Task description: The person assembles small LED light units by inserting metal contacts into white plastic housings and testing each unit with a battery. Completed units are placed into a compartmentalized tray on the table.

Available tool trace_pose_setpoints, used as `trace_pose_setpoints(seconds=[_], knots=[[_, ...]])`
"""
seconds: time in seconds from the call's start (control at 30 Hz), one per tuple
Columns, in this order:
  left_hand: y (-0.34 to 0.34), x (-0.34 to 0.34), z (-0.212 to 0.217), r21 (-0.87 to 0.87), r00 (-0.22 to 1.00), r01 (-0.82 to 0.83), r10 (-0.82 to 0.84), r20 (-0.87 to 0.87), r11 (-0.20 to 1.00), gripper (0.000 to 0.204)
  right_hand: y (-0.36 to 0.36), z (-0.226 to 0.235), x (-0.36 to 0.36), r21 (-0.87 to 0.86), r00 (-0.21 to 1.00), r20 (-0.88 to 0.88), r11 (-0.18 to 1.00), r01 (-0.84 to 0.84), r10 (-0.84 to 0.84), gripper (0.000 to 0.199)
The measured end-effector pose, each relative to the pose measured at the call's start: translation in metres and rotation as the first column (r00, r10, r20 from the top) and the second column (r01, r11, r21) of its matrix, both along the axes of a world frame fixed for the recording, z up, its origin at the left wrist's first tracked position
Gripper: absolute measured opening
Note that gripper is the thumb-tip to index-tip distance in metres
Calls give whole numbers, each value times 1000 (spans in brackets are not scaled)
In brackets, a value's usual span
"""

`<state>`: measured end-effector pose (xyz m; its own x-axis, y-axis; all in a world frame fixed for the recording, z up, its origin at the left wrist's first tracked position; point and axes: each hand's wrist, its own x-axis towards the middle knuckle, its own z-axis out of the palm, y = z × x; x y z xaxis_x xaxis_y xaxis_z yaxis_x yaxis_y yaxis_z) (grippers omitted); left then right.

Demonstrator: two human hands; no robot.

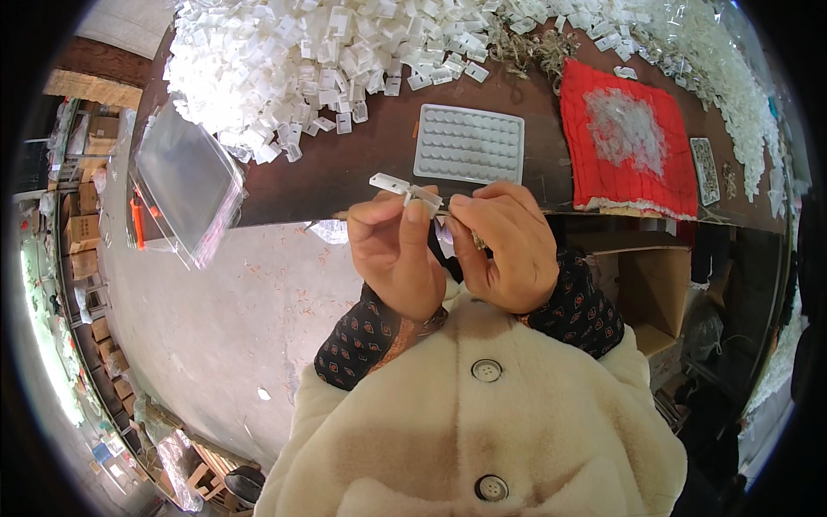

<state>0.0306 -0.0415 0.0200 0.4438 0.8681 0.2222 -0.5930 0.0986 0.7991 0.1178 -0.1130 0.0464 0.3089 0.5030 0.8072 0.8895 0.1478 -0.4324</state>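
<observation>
My left hand (394, 254) pinches a small white plastic clip (405, 187) between thumb and fingers, held up in front of my chest at the table's near edge. My right hand (506, 250) is closed beside it, its fingertips touching the same clip and a small metal piece (476, 242) that is mostly hidden in the fist. Just beyond the hands a white moulded tray (469, 143) with rows of round pockets lies on the dark brown table (362, 159).
A large heap of white plastic clips (293, 60) covers the table's far left. A red cloth (629, 142) with clear bits lies at right, a tangle of metal springs (534, 47) beyond it. A clear plastic box (185, 185) overhangs the left edge. Cardboard boxes (650, 293) stand under the table.
</observation>
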Motion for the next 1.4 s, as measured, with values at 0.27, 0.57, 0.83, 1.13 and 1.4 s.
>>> trace_pose_setpoints(seconds=[0.27,0.57,0.83,1.13,1.4], knots=[[-2,-6,6,12,986,147,-148,81,989,15,-8,9,6,588,-707,-655,767,-258,265,34],[2,-1,0,-75,999,34,-31,44,997,16,3,5,1,19,971,-239,1000,-13,17,52],[0,-1,-1,-103,999,24,-20,36,994,14,-3,-6,3,-78,994,84,994,72,-65,28],[0,-2,2,50,999,31,-32,29,998,18,-8,14,-4,140,297,-921,926,-351,252,36],[1,-7,3,-3,983,140,-138,120,990,16,-10,16,-1,418,-385,-883,822,-386,268,35]])
